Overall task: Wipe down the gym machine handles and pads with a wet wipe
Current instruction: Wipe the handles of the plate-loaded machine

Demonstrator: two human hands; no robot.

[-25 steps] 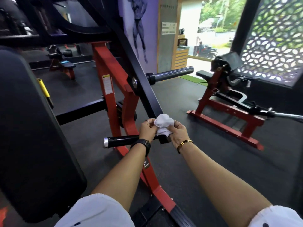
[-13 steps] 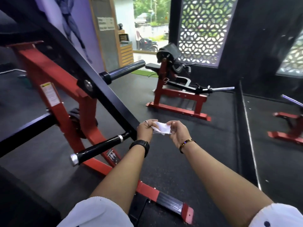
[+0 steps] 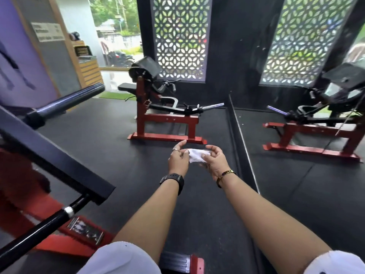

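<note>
A crumpled white wet wipe (image 3: 196, 156) hangs in the air between my two hands, above the black floor. My left hand (image 3: 177, 159) pinches its left end with the thumb, index finger stretched upward. My right hand (image 3: 214, 159) curls its fingers round the right end. The black machine handle (image 3: 39, 228) with a chrome ring (image 3: 68, 211) slants across the lower left, well apart from both hands. It joins the black lever arm (image 3: 59, 155) of the red-framed machine. No pad of this machine is in view.
A black weight sleeve (image 3: 69, 101) sticks out at the upper left. Another red machine (image 3: 164, 119) stands ahead on the rubber floor. A wall mirror (image 3: 316, 175) on the right repeats it. A red-edged foot plate (image 3: 181, 262) lies below my arms.
The view has swung right and the handle has slid to the lower left. My hands have come off the handle and now hold the wipe stretched between them in the air.
</note>
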